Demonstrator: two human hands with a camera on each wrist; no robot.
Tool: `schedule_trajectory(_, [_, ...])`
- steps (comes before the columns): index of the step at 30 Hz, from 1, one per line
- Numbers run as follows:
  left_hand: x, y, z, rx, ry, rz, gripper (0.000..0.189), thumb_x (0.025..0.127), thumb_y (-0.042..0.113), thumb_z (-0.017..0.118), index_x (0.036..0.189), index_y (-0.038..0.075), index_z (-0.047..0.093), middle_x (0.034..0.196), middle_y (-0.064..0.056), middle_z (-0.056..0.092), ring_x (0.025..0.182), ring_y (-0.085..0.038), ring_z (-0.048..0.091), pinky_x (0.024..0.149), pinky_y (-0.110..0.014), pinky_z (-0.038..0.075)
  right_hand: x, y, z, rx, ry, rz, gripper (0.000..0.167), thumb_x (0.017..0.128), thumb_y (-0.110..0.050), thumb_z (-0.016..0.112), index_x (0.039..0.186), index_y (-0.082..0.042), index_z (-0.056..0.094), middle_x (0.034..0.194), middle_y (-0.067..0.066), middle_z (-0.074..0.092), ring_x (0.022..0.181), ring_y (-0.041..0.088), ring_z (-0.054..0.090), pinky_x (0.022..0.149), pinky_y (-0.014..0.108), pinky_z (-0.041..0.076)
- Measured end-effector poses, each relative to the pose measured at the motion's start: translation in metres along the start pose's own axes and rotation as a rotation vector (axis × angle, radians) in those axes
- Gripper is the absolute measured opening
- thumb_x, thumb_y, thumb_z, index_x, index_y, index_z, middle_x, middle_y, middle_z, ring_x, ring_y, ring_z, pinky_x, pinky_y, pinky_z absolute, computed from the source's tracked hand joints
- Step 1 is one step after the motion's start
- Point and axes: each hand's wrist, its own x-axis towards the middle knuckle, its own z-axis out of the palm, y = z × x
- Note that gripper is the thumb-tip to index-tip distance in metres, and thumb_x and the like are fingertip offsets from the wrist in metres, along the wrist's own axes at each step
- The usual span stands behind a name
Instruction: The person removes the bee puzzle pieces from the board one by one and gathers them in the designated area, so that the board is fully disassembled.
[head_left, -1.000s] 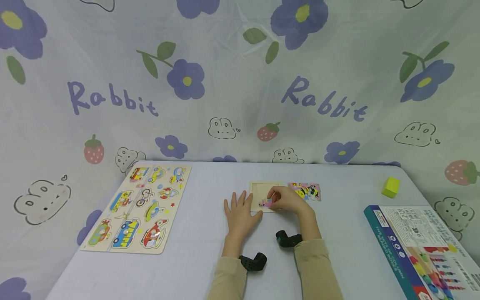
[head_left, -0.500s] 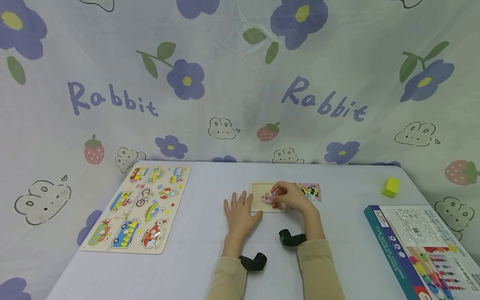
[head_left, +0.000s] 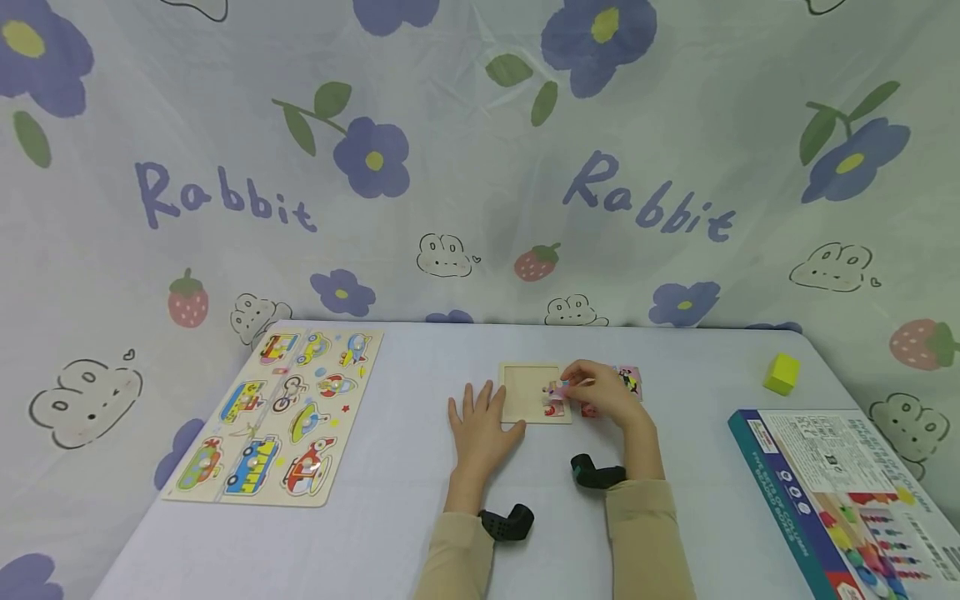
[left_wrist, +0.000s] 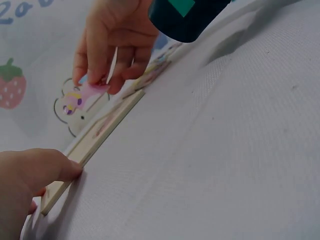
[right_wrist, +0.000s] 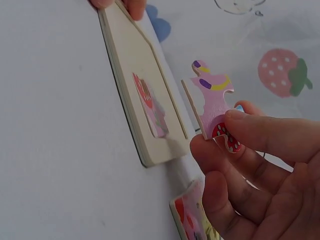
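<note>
My right hand pinches a pink jigsaw piece between thumb and fingers, over the right side of a small wooden puzzle tray. Yellow, purple and red print shows on the piece. Another piece, red and pink, lies inside the tray near its lower right corner. With fingers spread, my left hand rests at the tray's left side, its thumb touching the near edge, as the left wrist view shows. More puzzle pieces lie right of the tray, partly hidden by my right hand.
On the left lies a large wooden board with vehicle pictures. A yellow block stands at the back right, behind a boxed toy set. A printed cloth hangs behind the white table.
My right hand has lifted the pink piece and carried it rightwards across the tray, uncovering the piece in the lower right corner. The left hand has stayed in place.
</note>
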Motion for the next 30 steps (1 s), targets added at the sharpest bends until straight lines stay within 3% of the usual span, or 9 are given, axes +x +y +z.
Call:
schedule_trajectory(4, [0.0,0.0,0.0,-0.008,0.005,0.005,0.064,0.079,0.044,0.063,0.133,0.013,0.051,0.142,-0.009,0.041,0.137,-0.038,0.021,0.107,-0.06,0.005,-0.002,0.006,-0.006,-0.001,0.023,-0.004,0.02,0.082,-0.013,0.068,0.1,-0.006,0.063,0.094,0.009,0.061,0.084,0.021,0.056,0.068,0.028,0.047])
schedule_trajectory(10, [0.0,0.0,0.001,-0.025,0.007,0.005,0.063,0.079,0.043,0.063,0.133,0.012,0.051,0.142,-0.01,0.041,0.137,-0.038,0.02,0.106,-0.061,0.004,-0.007,0.012,-0.016,0.024,0.038,-0.007,0.029,0.081,-0.013,0.069,0.107,-0.001,0.062,0.097,0.013,0.062,0.085,0.021,0.055,0.065,0.027,0.047])
schedule_trajectory(16, [-0.001,0.0,0.001,-0.032,0.008,0.005,0.063,0.078,0.042,0.064,0.132,0.012,0.051,0.142,-0.01,0.041,0.136,-0.039,0.021,0.106,-0.061,0.005,-0.009,0.018,-0.024,-0.01,0.046,-0.004,0.028,0.082,-0.012,0.068,0.106,0.001,0.063,0.097,0.015,0.063,0.089,0.023,0.054,0.065,0.027,0.045])
schedule_trajectory(22, [-0.001,0.001,0.0,-0.027,0.007,0.004,0.063,0.079,0.042,0.064,0.132,0.012,0.051,0.142,-0.01,0.041,0.136,-0.039,0.021,0.106,-0.061,0.005,-0.013,0.022,-0.031,0.008,0.057,0.03,0.028,0.084,-0.011,0.064,0.109,0.002,0.062,0.096,0.015,0.06,0.078,0.017,0.053,0.059,0.029,0.046])
schedule_trajectory(30, [-0.002,0.001,0.0,-0.025,0.01,0.005,0.063,0.079,0.042,0.064,0.133,0.012,0.051,0.142,-0.01,0.041,0.136,-0.039,0.021,0.106,-0.061,0.005,-0.018,0.024,-0.036,0.002,0.13,0.086,0.025,0.086,-0.007,0.057,0.109,0.004,0.059,0.087,0.01,0.058,0.067,0.014,0.051,0.058,0.027,0.043])
